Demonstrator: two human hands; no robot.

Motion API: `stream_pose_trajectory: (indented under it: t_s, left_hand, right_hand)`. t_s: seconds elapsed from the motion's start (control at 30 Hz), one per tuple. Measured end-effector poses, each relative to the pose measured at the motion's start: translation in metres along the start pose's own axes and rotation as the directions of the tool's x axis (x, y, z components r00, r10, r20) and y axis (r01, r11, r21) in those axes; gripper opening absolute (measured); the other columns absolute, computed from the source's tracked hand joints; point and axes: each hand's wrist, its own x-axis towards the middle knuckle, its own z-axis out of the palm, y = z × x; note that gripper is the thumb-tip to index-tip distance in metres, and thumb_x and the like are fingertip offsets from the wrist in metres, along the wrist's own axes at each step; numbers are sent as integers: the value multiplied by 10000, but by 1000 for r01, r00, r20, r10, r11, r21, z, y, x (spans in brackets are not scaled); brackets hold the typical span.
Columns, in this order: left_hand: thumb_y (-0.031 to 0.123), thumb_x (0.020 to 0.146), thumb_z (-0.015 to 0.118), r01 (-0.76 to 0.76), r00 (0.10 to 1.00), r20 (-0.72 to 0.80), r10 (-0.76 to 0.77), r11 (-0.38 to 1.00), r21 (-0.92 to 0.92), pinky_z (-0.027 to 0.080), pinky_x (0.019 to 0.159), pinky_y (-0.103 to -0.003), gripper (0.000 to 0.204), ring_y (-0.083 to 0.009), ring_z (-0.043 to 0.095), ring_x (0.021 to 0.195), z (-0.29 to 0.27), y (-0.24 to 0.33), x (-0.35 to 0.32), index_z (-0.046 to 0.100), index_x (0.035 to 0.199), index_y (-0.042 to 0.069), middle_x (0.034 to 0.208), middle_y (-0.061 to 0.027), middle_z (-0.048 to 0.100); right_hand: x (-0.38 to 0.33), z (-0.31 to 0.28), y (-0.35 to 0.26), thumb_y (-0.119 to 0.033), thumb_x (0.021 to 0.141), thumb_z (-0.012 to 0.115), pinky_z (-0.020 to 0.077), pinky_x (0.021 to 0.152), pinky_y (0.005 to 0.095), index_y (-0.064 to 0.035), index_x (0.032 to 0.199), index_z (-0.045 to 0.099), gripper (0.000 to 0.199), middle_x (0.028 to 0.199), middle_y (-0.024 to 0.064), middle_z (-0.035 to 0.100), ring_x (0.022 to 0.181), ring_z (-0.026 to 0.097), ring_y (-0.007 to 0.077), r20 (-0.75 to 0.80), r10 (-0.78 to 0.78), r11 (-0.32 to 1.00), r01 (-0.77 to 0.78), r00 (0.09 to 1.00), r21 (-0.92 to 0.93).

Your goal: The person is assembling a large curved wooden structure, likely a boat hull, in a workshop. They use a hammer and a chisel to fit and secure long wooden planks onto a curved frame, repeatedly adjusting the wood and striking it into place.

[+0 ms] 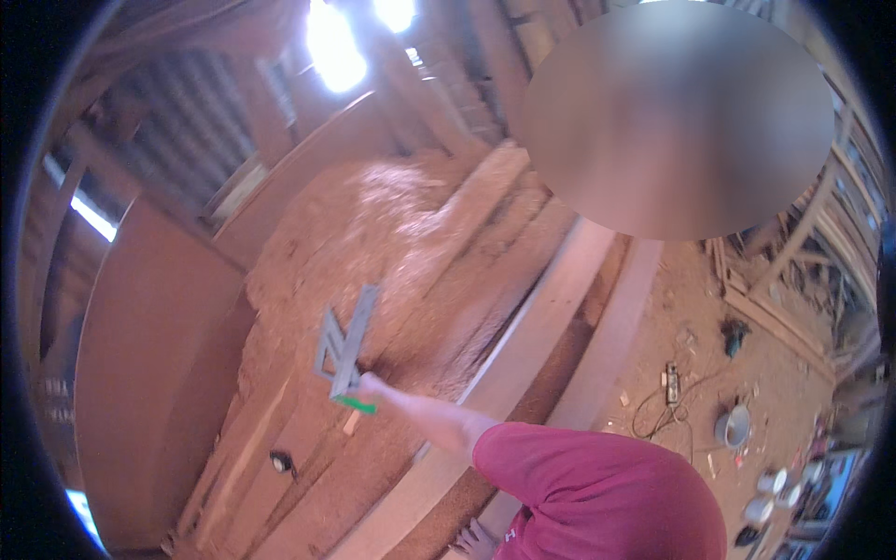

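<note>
From the red sleeve, my right arm reaches out to the left over the wood. My right hand [368,383] is closed at the lower end of a carpenter's square [352,341], a grey, flat, angled metal tool with a green end piece; blur hides the individual fingers. Low in the picture, partly covered by my red shirt, my left hand [474,541] lies with fingers apart on a pale plank [497,513]. Beneath the square are rough brown boards [303,467] strewn with sawdust. A small round black-and-white object [280,460] rests there.
A large brown panel [159,373] leans at the left. On the ground at right lie a power strip [671,383] with its cord, a bucket [734,427], a dark green tool [735,336] and several white containers [761,509]. A blurred oval hides the upper right.
</note>
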Motion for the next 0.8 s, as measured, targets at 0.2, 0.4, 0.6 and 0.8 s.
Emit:
stream_pose_trajectory:
  t_s: [0.2, 0.4, 0.6, 0.8]
  left_hand:
    - [580, 684, 739, -39, 998, -47, 42, 997, 59, 200, 1110, -704, 1067, -408, 330, 1398, -9, 18, 8, 259, 1544, 167, 1494, -171, 377]
    - [594, 631, 777, -75, 990, -108, 88, 990, 116, 231, 1097, -699, 1139, -399, 347, 1386, 2, 28, -18, 251, 1543, 161, 1476, -177, 386]
    - [609, 579, 815, -127, 974, -170, 149, 983, 134, 262, 1083, -693, 1210, -391, 363, 1374, 31, 13, -45, 242, 1543, 155, 1457, -184, 395]
    - [591, 514, 877, -70, 995, -61, 81, 984, 163, 334, 1044, -658, 1306, -369, 385, 1360, 34, -2, -67, 209, 1550, 158, 1458, -181, 385]
  right_hand:
    - [-97, -59, -44, -476, 893, 690, 523, 628, 349, -41, 1082, 693, 475, 870, 45, 688, 771, 645, 151, 131, 34, 978, -60, 991, 199]
    - [-359, -177, -46, -475, 984, 568, 512, 515, 263, -41, 1211, 599, 491, 855, 42, 631, 661, 633, 98, -2, -130, 909, 121, 991, 398]
    - [-594, -232, 39, -470, 979, 576, 521, 461, 249, -53, 1218, 593, 480, 787, 40, 645, 538, 610, 108, -756, 97, 925, 221, 648, 308]
    - [-862, -208, 195, -462, 966, 585, 496, 432, 294, -67, 1124, 637, 428, 763, 31, 638, 547, 615, 142, -730, 632, 742, 71, 259, 667]
